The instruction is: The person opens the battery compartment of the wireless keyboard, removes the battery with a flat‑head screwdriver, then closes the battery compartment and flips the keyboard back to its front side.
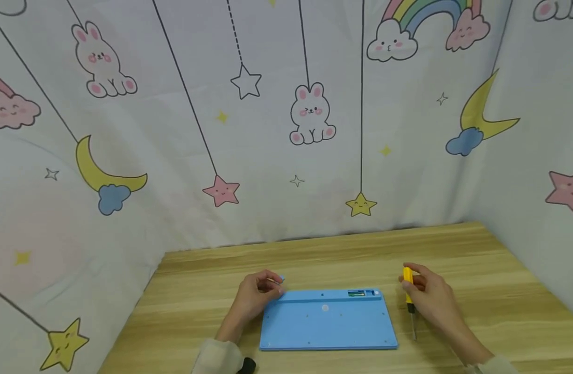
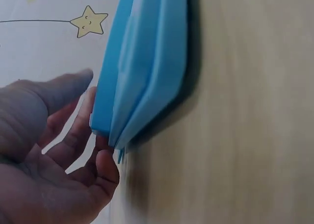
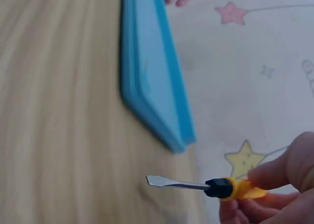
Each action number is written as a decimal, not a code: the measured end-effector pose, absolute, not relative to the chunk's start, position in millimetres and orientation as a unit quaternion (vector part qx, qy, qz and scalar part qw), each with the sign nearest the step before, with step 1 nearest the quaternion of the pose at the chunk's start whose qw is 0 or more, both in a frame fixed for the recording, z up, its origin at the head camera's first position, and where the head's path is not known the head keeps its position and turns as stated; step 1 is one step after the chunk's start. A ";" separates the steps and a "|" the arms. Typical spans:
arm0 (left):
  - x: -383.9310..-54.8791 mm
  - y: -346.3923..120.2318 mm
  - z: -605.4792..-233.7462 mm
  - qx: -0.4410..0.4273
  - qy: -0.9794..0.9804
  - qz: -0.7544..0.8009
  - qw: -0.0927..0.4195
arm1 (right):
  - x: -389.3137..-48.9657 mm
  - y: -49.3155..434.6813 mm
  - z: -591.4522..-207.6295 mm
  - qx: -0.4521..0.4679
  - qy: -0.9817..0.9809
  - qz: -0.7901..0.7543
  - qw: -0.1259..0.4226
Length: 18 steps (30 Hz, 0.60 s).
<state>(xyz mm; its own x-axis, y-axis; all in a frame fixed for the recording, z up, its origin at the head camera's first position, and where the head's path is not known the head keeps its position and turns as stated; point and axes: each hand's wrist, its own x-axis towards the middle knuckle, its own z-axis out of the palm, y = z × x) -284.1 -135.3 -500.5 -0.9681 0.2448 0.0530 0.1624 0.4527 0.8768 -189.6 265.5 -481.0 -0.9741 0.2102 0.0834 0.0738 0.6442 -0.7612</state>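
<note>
A pale cloth (image 1: pixel 268 156) printed with stars, moons and rabbits hangs behind the table (image 1: pixel 342 259), meeting its far edge. The wood-grained table carries a flat blue keyboard (image 1: pixel 328 327), underside up, between the left and right edges and well in from the far edge. Of the two hands, the right hand (image 1: pixel 428 293) is by the keyboard's right side, toward the table's right edge, fingers curled round the yellow handle of a screwdriver (image 1: pixel 410 307); its flat metal blade points toward the near edge. The left hand (image 1: pixel 254 293) is at the keyboard's far left corner, fingers curled, seemingly pinching a small blue piece (image 1: pixel 282 279), mostly hidden. A battery (image 1: pixel 356 294) shows in an uncovered slot near the keyboard's far right corner.
</note>
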 end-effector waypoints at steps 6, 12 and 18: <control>-276.1 -133.3 -499.4 0.177 0.866 0.466 0.046 | -191.1 249.6 -460.9 -0.066 -0.875 0.468 0.103; -272.1 -131.1 -501.3 0.189 0.882 0.431 0.038 | -196.4 233.5 -448.4 -0.049 -0.846 0.501 0.174; -272.8 -130.8 -503.6 0.178 0.885 0.429 0.037 | -205.2 218.8 -448.7 -0.019 -0.820 0.510 0.259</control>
